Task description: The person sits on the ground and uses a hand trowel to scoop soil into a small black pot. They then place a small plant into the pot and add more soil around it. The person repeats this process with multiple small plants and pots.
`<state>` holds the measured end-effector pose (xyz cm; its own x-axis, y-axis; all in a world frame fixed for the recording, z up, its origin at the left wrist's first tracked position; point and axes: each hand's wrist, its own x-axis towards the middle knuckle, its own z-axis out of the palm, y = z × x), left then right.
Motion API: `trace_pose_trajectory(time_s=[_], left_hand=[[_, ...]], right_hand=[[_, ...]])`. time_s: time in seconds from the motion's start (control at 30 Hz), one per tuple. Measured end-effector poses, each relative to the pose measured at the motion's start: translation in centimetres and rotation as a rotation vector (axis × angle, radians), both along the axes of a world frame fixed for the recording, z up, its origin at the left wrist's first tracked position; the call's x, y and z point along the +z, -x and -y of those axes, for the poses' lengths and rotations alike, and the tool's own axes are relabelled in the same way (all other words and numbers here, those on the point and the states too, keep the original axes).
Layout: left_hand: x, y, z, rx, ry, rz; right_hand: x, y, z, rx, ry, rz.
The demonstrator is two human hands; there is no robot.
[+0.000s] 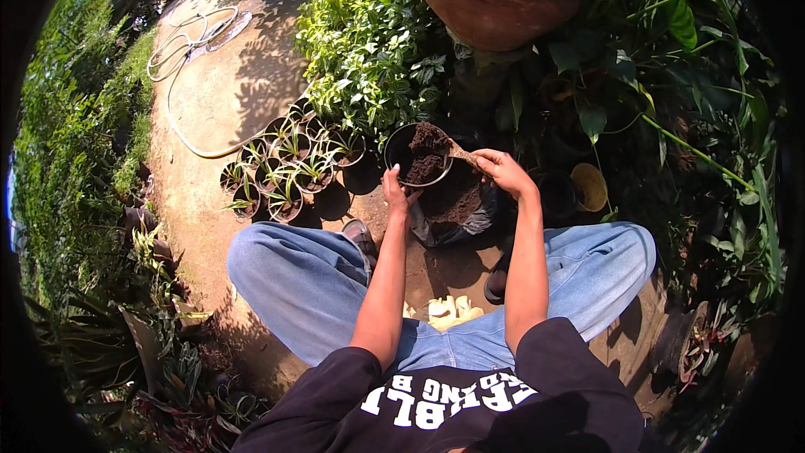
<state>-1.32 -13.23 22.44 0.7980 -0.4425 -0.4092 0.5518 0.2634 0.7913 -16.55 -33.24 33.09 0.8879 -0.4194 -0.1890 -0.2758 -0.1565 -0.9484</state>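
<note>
My left hand (396, 189) grips the near-left rim of a round dark plant pot (388, 151). In my right hand (507, 172) is the handle of a small trowel (461, 153), its end tilted over the pot. Dark brown soil (429, 138) is heaped on the trowel's end, hiding the blade, and more soil shows inside the pot. Just below the pot, between my feet, stands an open black plastic bag (474, 226) holding loose dark soil (450, 201). The fingertips of my left hand are partly hidden by the pot.
Several small pots with spiky green seedlings (293, 147) stand to the left. A pale hose (173, 109) curls over the sunlit path. A leafy bush (369, 33) and big clay pot (503, 0) are ahead; a yellow round container (589, 187) is at right. Dense plants line both sides.
</note>
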Motion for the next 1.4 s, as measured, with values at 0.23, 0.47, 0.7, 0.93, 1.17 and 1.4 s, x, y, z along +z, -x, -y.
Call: trace_pose_trajectory(time_s=[0.23,0.47,0.7,0.93,1.17,1.4], left_hand=[[0.7,0.5,0.2,-0.02,0.003,0.047],[0.1,0.0,-0.1,-0.027,0.034,0.015],[0.1,0.1,-0.1,-0.019,0.018,0.007],[0.1,0.0,-0.4,-0.052,0.008,-0.004],[0.2,0.1,-0.1,-0.091,0.0,-0.004],[0.2,0.1,0.0,-0.122,-0.018,0.015]], right_hand=[[-0.2,0.1,0.3,0.0,0.006,-0.002],[-0.3,-0.2,0.2,-0.032,0.003,0.003],[-0.7,-0.4,0.3,-0.093,-0.054,0.02],[-1.1,-0.4,0.3,-0.091,-0.043,0.036],[-1.1,-0.3,0.4,-0.1,0.012,0.038],[-1.5,-0.3,0.5,-0.109,0.017,0.082]])
